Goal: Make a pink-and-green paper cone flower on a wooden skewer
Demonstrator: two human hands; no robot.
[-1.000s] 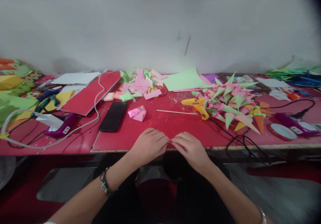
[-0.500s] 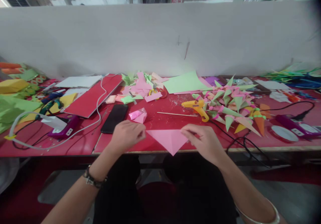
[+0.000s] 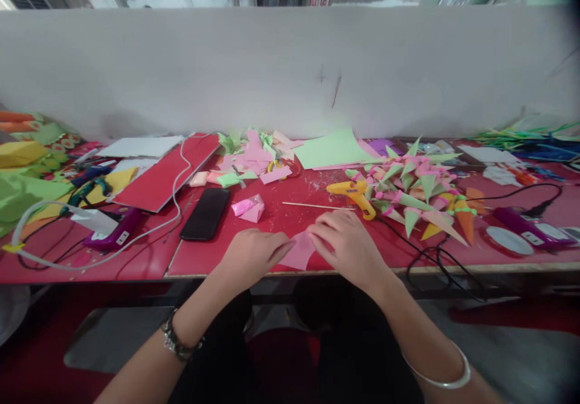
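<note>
A pink paper piece (image 3: 298,253) lies folded at the front edge of the red table (image 3: 217,256). My left hand (image 3: 254,256) presses on its left side with the fingers closed over the paper. My right hand (image 3: 347,244) covers its right side, fingers curled on the fold. Both hands meet over the paper, which is partly hidden beneath them.
A black phone (image 3: 205,212) and a crumpled pink scrap (image 3: 249,207) lie just behind the hands. A thin stick (image 3: 317,205), a yellow glue gun (image 3: 356,192) and a heap of green and pink paper cones (image 3: 417,189) sit to the right. Cables (image 3: 435,259) trail off the table edge. Paper sheets crowd the left.
The pink paper was spread as a wide triangle between my parted hands; now the hands have come together and the paper is folded smaller beneath them.
</note>
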